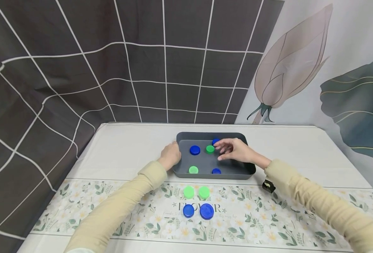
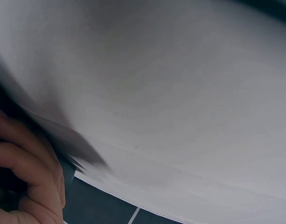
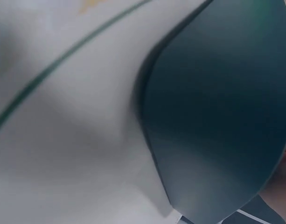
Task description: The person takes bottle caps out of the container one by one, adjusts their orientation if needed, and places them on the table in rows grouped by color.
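From my remote feed I judge the work partway along, since the round caps are split between two places. Five lie inside the dark grey, rounded-corner rectangular tray (image 1: 202,176): three round blue plastic-looking caps (image 1: 194,150) and two round green plastic-looking caps (image 1: 193,170). Four more sit in front of it on the white, flower-printed tablecloth (image 1: 129,147), paired by colour: two light green round caps (image 1: 204,192) nearer the tray, two blue round caps (image 1: 206,211) nearer the person. Which way the caps are travelling, I can't tell. The left hand (image 1: 170,155) is curled at the tray's left wall and, as I read it, grasps that edge. The right hand (image 1: 235,150) hangs loosely bent over the tray's right half, thumb apart from the fingers, holding nothing I can see; its fingertips partly cover the rearmost blue cap, contact unclear.
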`<action>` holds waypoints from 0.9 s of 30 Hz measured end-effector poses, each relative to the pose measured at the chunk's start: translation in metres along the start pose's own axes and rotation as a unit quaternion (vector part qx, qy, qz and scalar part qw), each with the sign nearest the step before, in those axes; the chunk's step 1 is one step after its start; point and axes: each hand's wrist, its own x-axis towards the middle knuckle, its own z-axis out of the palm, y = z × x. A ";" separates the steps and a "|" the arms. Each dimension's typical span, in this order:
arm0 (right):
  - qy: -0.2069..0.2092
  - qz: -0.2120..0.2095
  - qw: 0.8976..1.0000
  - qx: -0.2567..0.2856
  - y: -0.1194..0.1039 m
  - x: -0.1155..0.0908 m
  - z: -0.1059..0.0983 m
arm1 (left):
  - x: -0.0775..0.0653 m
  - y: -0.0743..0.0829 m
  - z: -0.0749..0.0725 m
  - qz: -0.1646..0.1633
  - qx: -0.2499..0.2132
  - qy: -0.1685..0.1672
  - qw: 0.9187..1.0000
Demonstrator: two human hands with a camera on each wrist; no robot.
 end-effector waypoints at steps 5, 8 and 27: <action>0.002 0.007 1.000 -0.007 -0.002 0.007 -0.001 | 0.000 0.000 0.000 0.004 0.006 0.005 1.000; 0.006 0.014 1.000 -0.010 -0.003 0.011 -0.001 | 0.000 0.000 0.001 0.006 0.007 0.007 1.000; 0.004 0.059 0.998 0.004 0.009 0.026 0.005 | -0.001 -0.001 0.002 0.009 -0.005 0.003 1.000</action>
